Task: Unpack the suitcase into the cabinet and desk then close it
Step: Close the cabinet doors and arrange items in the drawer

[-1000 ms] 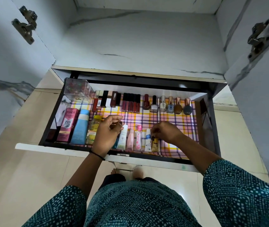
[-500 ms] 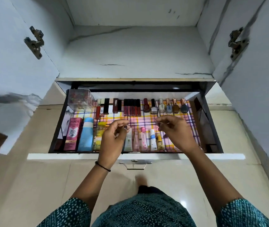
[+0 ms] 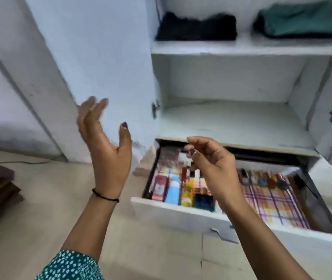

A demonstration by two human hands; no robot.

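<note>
White laminate cabinet (image 3: pixel 231 126) partly stocked; suitcase not in view.
Colourful cosmetic bottles (image 3: pixel 172 190) fill the left end of its pulled-out white drawer (image 3: pixel 181 212), folded black clothes (image 3: pixel 197 27) its top shelf (image 3: pixel 242 48); left hand (image 3: pixel 104 150) grip wide, right hand (image 3: pixel 211 168) loosely curled, both empty.

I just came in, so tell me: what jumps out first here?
Two raised hands fill the middle: the left hand spread open, the right hand loosely curled above the open drawer. That drawer, low right, is packed with colourful cosmetics. Folded clothes sit on the top shelf.
</note>
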